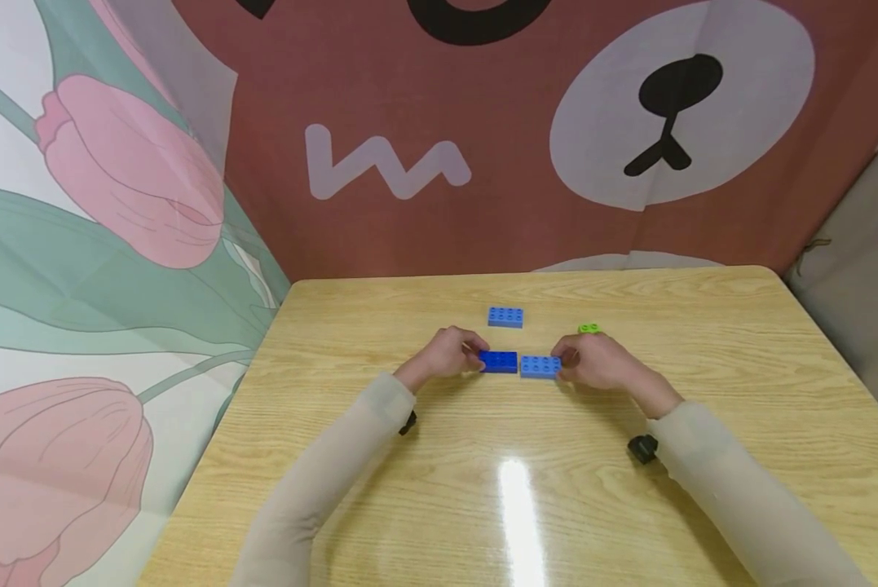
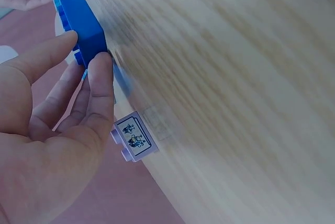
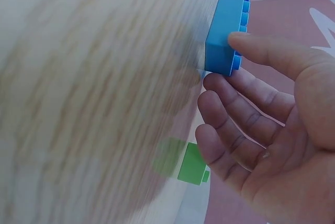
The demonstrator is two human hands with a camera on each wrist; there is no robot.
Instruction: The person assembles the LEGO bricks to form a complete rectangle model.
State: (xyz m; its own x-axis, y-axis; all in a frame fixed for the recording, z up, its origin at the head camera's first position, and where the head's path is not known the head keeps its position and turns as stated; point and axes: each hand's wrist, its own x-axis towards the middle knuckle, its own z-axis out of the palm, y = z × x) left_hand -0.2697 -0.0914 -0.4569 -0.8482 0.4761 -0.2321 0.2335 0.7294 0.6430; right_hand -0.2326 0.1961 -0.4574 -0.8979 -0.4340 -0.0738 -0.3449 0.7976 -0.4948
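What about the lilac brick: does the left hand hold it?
No, the left hand pinches the dark blue brick; the lilac brick rests on the table.

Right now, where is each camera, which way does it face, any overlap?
Head: on the head, facing forward and down at the table; left hand, right hand and both sleeves show.
Left wrist: on that wrist, facing the dark blue brick; left hand large, part of the right hand top left.
Right wrist: on that wrist, facing the light blue brick; right hand large, part of the left hand top right.
Shared: both wrist views show those two bricks.
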